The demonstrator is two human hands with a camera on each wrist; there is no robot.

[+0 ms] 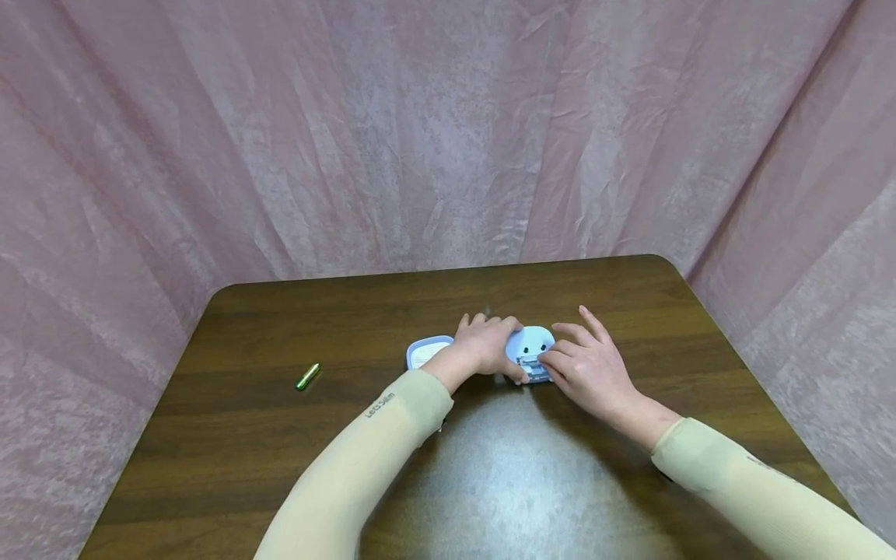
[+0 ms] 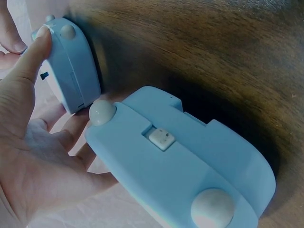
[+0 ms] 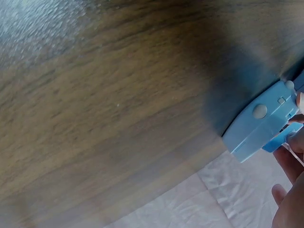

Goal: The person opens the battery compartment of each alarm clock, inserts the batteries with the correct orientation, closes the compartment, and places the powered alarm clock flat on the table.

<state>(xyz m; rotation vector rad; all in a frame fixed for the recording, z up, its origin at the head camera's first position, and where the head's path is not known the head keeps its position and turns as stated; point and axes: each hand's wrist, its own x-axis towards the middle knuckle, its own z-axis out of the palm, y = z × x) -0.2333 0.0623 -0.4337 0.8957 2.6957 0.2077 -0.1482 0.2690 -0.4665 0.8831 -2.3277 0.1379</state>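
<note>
My left hand (image 1: 485, 346) holds a light-blue rounded plastic device (image 1: 530, 340) at its left side, thumb near the front edge and fingers at the back. The device's pale face has two dark dots and an open compartment. At that compartment my right hand (image 1: 591, 372) has its thumb and a fingertip together, other fingers spread. In the right wrist view they pinch a small blue flap (image 3: 280, 137) jutting from the device; whether it is attached is hidden. A second light-blue device (image 2: 156, 147) with round white knobs stands beneath my left wrist, its pale panel partly covered.
On the left of the brown wooden table (image 1: 245, 451) lies a shiny green battery-like cylinder (image 1: 307, 376). A pink curtain (image 1: 434, 140) hangs behind and around the table.
</note>
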